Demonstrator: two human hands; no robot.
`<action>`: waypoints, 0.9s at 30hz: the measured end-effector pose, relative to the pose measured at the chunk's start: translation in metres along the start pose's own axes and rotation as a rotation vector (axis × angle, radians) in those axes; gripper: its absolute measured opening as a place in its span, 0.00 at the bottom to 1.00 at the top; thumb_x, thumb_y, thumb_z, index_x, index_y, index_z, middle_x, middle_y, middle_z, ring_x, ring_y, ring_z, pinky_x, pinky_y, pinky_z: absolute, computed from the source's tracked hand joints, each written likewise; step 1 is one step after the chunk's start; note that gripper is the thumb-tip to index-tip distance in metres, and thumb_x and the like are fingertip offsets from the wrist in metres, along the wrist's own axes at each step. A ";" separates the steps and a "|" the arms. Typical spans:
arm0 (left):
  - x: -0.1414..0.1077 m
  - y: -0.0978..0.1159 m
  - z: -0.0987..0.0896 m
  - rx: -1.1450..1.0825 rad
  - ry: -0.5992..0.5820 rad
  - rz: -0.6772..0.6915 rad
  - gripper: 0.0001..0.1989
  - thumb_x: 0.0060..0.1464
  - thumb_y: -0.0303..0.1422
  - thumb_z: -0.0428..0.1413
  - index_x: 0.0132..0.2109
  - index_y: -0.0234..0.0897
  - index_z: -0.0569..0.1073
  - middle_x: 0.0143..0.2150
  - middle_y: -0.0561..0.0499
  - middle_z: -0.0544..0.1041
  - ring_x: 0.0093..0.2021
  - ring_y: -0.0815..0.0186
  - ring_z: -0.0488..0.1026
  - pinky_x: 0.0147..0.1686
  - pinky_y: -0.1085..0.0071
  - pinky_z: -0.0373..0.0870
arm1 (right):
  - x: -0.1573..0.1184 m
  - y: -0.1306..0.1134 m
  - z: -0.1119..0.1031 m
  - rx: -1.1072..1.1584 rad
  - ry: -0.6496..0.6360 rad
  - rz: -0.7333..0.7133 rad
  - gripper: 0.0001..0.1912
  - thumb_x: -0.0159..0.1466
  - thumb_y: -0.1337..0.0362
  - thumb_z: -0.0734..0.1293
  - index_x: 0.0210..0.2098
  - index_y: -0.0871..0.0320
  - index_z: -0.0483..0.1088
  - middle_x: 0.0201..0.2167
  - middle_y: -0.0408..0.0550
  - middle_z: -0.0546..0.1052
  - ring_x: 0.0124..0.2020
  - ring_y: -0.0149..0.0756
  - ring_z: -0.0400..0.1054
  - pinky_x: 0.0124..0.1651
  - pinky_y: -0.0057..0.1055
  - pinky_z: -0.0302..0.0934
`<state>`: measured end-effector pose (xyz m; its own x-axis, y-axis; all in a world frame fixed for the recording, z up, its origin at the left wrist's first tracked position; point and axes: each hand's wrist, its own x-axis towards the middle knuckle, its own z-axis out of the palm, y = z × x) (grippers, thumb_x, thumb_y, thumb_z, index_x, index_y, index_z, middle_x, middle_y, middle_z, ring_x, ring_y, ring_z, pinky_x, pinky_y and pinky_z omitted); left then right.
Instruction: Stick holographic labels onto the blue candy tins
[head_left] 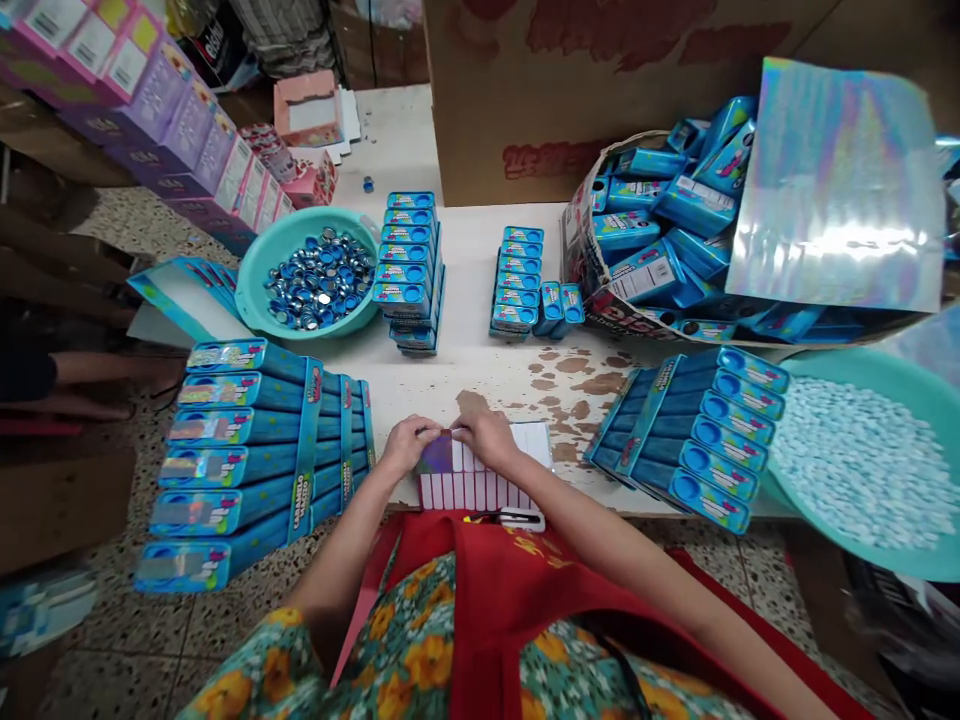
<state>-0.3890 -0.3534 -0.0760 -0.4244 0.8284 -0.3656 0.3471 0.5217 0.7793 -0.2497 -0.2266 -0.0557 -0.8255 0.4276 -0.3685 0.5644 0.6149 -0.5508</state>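
Observation:
On the white table's front edge lies a sticker sheet point(480, 490) divided into narrow white strips by pinkish lines. A shiny purple holographic piece point(436, 457) shows at its upper left. My left hand point(409, 443) is closed, thumb and forefinger pinching at the top edge of that piece. Right beside it, my right hand point(486, 438) reaches over the sheet with its fingertips pinched near the piece's upper right corner. The fingertips of both hands nearly meet. Just below the sheet, against the red apron, rests a white and yellow cutter point(520, 518).
Stacked blue tins stand left point(247, 450), right point(697, 430) and behind point(409, 260). A turquoise basin point(251, 290) holds metal caps; another basin point(780, 480) holds pale candies. A carton point(577, 240) of blue tins carries a holographic sheet point(840, 190). Another person's arm point(112, 370) shows at left.

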 end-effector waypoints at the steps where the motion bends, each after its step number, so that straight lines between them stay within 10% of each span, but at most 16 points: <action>1: 0.000 0.001 0.000 0.023 0.006 0.006 0.11 0.50 0.34 0.53 0.35 0.35 0.78 0.35 0.48 0.76 0.38 0.65 0.71 0.40 0.70 0.65 | 0.001 0.001 -0.001 0.003 0.009 0.004 0.07 0.62 0.60 0.64 0.38 0.49 0.74 0.36 0.45 0.76 0.44 0.40 0.65 0.46 0.37 0.53; 7: 0.006 0.007 0.009 0.034 0.018 -0.158 0.13 0.51 0.35 0.49 0.32 0.33 0.76 0.27 0.51 0.74 0.30 0.67 0.69 0.32 0.73 0.64 | -0.001 -0.008 0.007 -0.140 0.195 -0.112 0.11 0.64 0.62 0.62 0.44 0.53 0.72 0.42 0.50 0.72 0.45 0.42 0.61 0.43 0.35 0.56; 17: 0.012 0.006 0.016 0.018 0.066 -0.301 0.12 0.49 0.33 0.49 0.29 0.32 0.76 0.25 0.50 0.75 0.28 0.67 0.69 0.27 0.74 0.62 | -0.014 -0.014 0.018 -0.284 0.013 -0.193 0.16 0.65 0.69 0.57 0.52 0.55 0.65 0.45 0.52 0.70 0.44 0.40 0.63 0.41 0.32 0.57; 27: 0.022 0.007 0.018 0.088 0.047 -0.265 0.11 0.50 0.32 0.50 0.31 0.34 0.76 0.32 0.48 0.76 0.37 0.64 0.70 0.40 0.69 0.65 | -0.019 -0.019 0.000 -0.079 0.077 -0.151 0.04 0.62 0.66 0.63 0.35 0.57 0.70 0.33 0.49 0.75 0.38 0.39 0.67 0.40 0.32 0.57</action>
<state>-0.3806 -0.3279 -0.0879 -0.5478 0.6517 -0.5246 0.2896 0.7360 0.6119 -0.2450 -0.2470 -0.0383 -0.8993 0.3743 -0.2261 0.4359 0.7247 -0.5337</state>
